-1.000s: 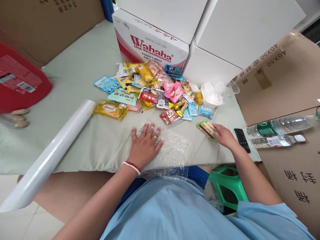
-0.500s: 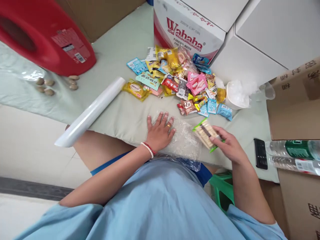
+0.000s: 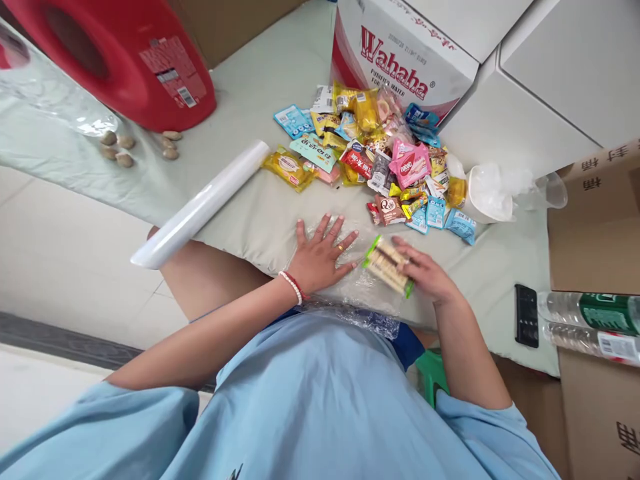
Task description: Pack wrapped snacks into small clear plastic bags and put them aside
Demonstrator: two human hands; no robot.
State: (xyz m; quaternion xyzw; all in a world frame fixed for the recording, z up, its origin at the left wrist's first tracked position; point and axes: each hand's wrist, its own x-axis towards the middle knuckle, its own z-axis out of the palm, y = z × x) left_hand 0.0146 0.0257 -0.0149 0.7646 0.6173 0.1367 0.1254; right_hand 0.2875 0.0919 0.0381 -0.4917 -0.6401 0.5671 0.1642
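Observation:
My left hand (image 3: 323,257) lies flat with fingers spread on a sheet of clear plastic film (image 3: 370,290), which is crumpled along the table edge nearest me. In my right hand (image 3: 425,270) is a packet of wafer biscuits (image 3: 387,267) with green ends, gripped at its right side and held over the film. Motion blurs the packet and fingers a little. Beyond my hands lies a heap of wrapped snacks, including a pink packet (image 3: 410,163), a brown packet (image 3: 391,210) and a yellow packet (image 3: 289,168).
A white roll (image 3: 200,203) lies slanted at the left, near a red jug (image 3: 170,73) and several nut-like pieces (image 3: 125,141). Behind the snacks stands a Wahaha carton (image 3: 395,60). At the right are a white cup (image 3: 487,193), a black phone (image 3: 527,315) and plastic bottles (image 3: 607,312).
My right hand has brought the wafer packet leftward over the plastic film, closer to my left hand. My left hand stays spread on the film. The view has shifted slightly.

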